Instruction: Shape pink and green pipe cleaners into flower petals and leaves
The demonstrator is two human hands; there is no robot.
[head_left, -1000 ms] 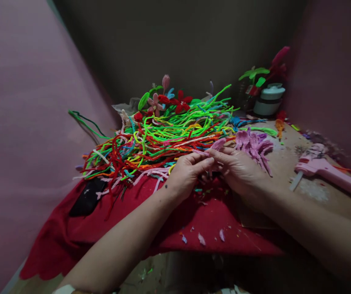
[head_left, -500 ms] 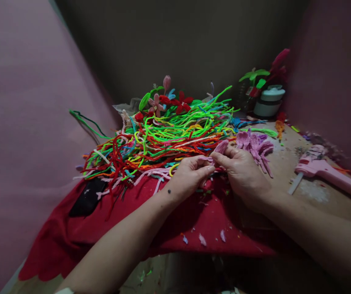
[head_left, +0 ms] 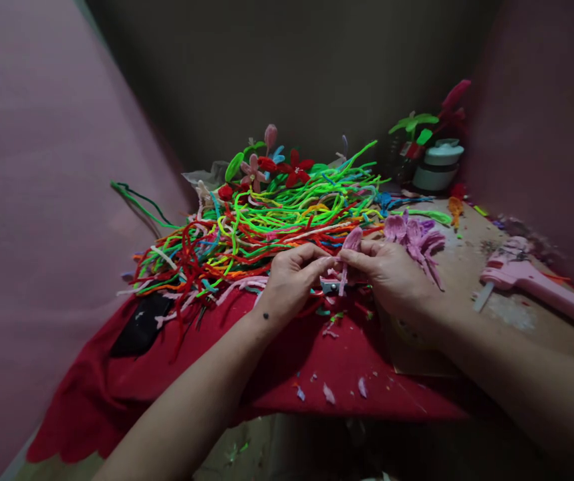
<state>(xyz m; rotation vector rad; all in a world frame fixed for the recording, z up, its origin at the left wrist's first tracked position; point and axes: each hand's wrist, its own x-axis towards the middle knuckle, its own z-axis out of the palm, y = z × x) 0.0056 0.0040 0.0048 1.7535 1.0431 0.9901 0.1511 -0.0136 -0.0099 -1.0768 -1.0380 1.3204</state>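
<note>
- Your right grip [head_left: 391,274] was closed, thumb and forefinger pinching a pink petal [head_left: 352,240] near its base.
- Your left grip [head_left: 294,270] was pinched together on a thin pink strand [head_left: 331,260] that ran toward your right fingertips.
- You had the petal between your hands, its loop tilted up and its tail [head_left: 343,282] hanging down.
- Behind that tail, partly hidden, was a metal tool [head_left: 331,287].
- Just beyond your right hand lay a bunch of pink petals [head_left: 414,240].
- Past your left hand spread a heap of coloured stems [head_left: 287,214], with a red flower [head_left: 295,169] at its back.
- To your right, a pink glue gun [head_left: 532,275] lay on the board [head_left: 460,267].
- Pink scraps [head_left: 329,394] dotted the red cloth [head_left: 307,367] nearer you; a black phone-like slab [head_left: 141,325] lay on its left part.
</note>
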